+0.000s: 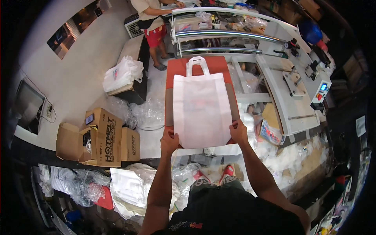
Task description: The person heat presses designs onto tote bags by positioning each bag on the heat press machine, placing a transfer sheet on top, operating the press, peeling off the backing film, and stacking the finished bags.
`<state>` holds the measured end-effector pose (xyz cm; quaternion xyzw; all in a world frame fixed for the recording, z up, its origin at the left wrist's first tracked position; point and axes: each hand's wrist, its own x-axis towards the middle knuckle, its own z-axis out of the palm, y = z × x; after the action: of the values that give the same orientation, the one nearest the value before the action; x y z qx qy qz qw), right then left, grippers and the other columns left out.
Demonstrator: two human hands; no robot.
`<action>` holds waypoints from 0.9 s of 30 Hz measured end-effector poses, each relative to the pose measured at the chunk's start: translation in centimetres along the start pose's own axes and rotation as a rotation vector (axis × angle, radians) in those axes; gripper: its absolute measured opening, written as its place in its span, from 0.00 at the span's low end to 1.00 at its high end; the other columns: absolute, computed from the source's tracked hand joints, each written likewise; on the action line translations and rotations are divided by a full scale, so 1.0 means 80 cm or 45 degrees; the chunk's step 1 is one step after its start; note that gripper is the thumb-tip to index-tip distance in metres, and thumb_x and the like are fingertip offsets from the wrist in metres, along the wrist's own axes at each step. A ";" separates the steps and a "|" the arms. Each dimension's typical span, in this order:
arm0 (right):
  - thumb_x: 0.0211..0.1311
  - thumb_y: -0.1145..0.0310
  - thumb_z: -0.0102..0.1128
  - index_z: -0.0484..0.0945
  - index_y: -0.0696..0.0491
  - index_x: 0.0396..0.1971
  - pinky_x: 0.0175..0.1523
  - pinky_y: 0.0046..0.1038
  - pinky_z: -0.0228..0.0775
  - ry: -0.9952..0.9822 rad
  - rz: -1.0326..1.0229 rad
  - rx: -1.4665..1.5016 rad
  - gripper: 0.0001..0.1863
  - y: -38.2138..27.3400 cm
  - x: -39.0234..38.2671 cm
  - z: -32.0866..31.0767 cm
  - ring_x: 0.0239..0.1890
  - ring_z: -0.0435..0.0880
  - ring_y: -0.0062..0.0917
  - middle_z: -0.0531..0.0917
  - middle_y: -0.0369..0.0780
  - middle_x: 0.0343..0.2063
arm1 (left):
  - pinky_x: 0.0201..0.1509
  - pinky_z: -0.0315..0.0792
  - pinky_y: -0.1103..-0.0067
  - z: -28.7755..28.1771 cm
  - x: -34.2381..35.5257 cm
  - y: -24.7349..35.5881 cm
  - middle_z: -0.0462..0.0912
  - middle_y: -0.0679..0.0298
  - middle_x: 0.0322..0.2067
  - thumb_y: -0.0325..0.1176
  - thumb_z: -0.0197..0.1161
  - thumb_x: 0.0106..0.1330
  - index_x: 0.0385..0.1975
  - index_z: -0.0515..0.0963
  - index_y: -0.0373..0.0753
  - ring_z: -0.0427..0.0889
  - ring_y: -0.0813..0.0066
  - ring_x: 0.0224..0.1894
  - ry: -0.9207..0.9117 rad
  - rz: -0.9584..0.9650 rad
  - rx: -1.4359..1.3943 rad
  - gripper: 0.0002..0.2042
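Observation:
A white tote bag lies flat on a red-orange board with grey-brown sides. Its looped handles point away from me, and a faint print shows through the cloth. My left hand is closed at the bag's near left corner, thumb toward the cloth. At the near right corner, my right hand pinches the bag's edge, its fingers curled. The undersides of both grips are hidden.
A machine with metal rollers and a control box stands to the right. White bags are piled on a bench at left. Cardboard boxes stand nearer, beside clear plastic wrap. Another person stands at the back.

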<state>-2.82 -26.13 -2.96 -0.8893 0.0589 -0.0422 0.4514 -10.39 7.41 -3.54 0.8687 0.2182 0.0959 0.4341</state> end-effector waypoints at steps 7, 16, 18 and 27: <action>0.59 0.70 0.63 0.77 0.60 0.35 0.39 0.33 0.77 0.196 -0.096 0.200 0.09 0.035 -0.015 -0.042 0.31 0.85 0.34 0.84 0.46 0.28 | 0.33 0.80 0.71 0.015 0.001 -0.018 0.84 0.54 0.28 0.33 0.65 0.59 0.39 0.75 0.32 0.85 0.66 0.30 -0.015 0.008 0.043 0.13; 0.56 0.72 0.63 0.77 0.57 0.31 0.37 0.36 0.76 0.246 0.243 -0.251 0.06 0.384 -0.063 -0.148 0.29 0.83 0.38 0.83 0.46 0.27 | 0.32 0.78 0.73 -0.027 -0.019 -0.055 0.77 0.60 0.39 0.45 0.58 0.69 0.49 0.69 0.36 0.79 0.70 0.34 0.108 -0.354 -0.566 0.19; 0.55 0.68 0.66 0.77 0.56 0.32 0.40 0.36 0.77 0.162 0.248 -0.437 0.10 0.471 -0.036 -0.171 0.32 0.84 0.37 0.83 0.46 0.29 | 0.35 0.71 0.75 -0.032 -0.051 -0.094 0.76 0.65 0.38 0.48 0.56 0.69 0.49 0.71 0.41 0.75 0.74 0.36 0.463 -0.488 -0.373 0.18; 0.59 0.65 0.64 0.80 0.56 0.40 0.45 0.37 0.75 -0.035 0.221 -1.218 0.12 0.738 0.099 -0.201 0.39 0.84 0.38 0.83 0.48 0.34 | 0.43 0.76 0.67 0.071 -0.345 -0.218 0.84 0.48 0.33 0.41 0.62 0.62 0.36 0.80 0.37 0.85 0.57 0.39 -0.847 -0.640 1.119 0.13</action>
<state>-0.99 -74.67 -41.06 -0.9894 0.1397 0.0390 -0.0052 -37.96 -0.18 -20.20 0.8719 0.2885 -0.3855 0.0888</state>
